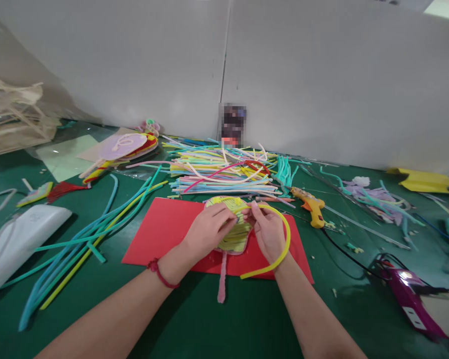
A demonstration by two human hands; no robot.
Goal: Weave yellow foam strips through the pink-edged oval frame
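Between my hands is a yellow pipe cleaner (289, 234), its long end curving round past my right wrist. My right hand (265, 227) pinches it near its upper end. My left hand (211, 227) has its fingers closed at the same end, above the fan-shaped piece. That piece (234, 239) is covered in yellow-green pipe cleaners and has a pink handle (222, 284) pointing toward me. It lies on a red sheet (160, 229); my fingers hide part of its middle.
A pile of coloured pipe cleaners (224, 172) lies behind the sheet. On the right are a yellow glue gun (312, 207) with a black cord and a purple power strip (411, 299). Loose blue and green pipe cleaners (97, 234), a white case (26, 244) and finished fans (121, 144) lie left.
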